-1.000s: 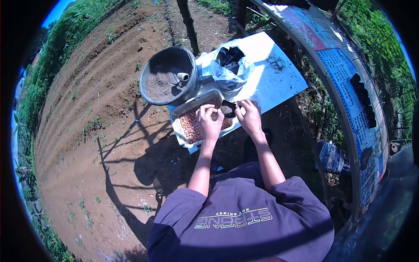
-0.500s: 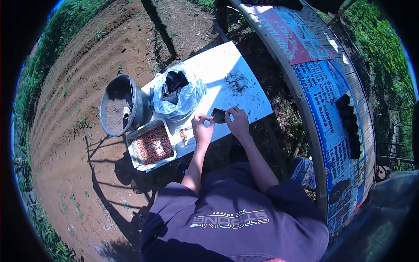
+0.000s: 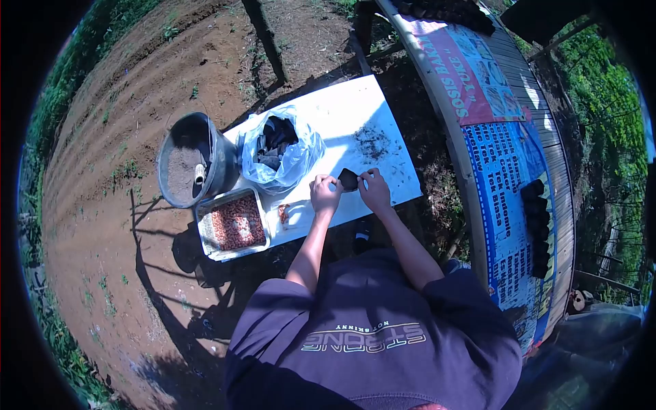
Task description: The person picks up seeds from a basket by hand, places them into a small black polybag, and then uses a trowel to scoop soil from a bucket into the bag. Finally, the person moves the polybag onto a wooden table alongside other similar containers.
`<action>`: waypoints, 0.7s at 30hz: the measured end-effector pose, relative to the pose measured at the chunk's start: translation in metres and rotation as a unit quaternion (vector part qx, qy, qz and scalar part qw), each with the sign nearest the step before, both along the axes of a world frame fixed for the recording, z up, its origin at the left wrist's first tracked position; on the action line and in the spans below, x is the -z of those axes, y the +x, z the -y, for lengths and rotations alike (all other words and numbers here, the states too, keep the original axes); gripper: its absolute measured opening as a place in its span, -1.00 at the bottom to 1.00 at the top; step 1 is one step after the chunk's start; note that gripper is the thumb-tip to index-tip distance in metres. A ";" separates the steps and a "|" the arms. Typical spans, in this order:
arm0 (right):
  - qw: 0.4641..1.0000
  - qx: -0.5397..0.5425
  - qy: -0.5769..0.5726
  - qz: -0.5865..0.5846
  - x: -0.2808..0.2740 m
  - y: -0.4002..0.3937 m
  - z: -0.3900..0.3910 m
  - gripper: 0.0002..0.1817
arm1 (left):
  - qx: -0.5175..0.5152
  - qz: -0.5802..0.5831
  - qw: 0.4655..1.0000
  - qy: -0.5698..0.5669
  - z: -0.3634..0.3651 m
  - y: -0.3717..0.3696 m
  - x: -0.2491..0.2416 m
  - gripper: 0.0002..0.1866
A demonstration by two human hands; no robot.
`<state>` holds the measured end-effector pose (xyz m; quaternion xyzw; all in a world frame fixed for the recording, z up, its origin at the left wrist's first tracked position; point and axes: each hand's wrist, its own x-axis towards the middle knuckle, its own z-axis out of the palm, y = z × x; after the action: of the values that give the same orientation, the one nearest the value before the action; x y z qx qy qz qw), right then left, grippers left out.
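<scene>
A small black plastic seedling bag point(image 3: 348, 180) is stretched between my two hands above the white table point(image 3: 345, 99). My left hand point(image 3: 326, 193) pinches its left edge between thumb and fingers. On the opposite edge, my right hand point(image 3: 374, 190) has a similar grip. Left of my hands stands a clear plastic sack point(image 3: 273, 176), filled with more black plastic pieces. A few reddish-brown seeds point(image 3: 283, 213) lie on the table close to my left hand. Dark crumbs of soil point(image 3: 374, 142) are scattered beyond the seedling bag.
A dark bucket point(image 3: 222, 171) with soil and a pale cylindrical object stands at left. Beside it, a white basket point(image 3: 262, 231) holds many reddish-brown seeds. To the right, a bench covered with printed banners point(image 3: 488, 157) carries a row of black bags point(image 3: 538, 225).
My head view has shifted slightly. Both hands keep hold of the seedling bag, which now sits a little higher and more tilted between my fingers.
</scene>
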<state>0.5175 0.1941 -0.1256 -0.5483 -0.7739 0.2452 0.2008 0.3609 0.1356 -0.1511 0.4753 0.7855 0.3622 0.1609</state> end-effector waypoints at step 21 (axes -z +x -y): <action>0.998 -0.024 -0.048 0.041 0.023 0.007 -0.048 -0.70 | -0.049 0.120 0.989 -0.070 -0.035 0.013 0.019 -0.67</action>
<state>0.5242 0.2416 -0.1488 -0.5486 -0.7816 0.2640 0.1360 0.3735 0.1706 -0.1704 0.3769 0.8062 0.3680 0.2695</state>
